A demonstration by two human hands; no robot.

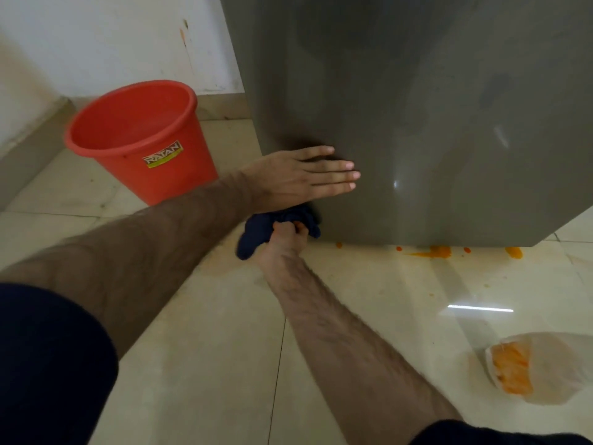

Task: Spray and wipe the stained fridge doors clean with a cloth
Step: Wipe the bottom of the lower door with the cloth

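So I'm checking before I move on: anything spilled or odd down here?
Yes. Orange splatters lie on the cream tiled floor along the grey fridge door's bottom edge, and a crumpled white paper smeared orange lies at lower right.

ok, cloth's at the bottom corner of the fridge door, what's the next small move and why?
Probably drag the dark blue cloth rightward along the fridge door's bottom edge. The right hand grips it bunched at the lower left corner, the left hand rests flat on the door above, and orange splatter sits on the floor right under that edge, so residue there seems likely.
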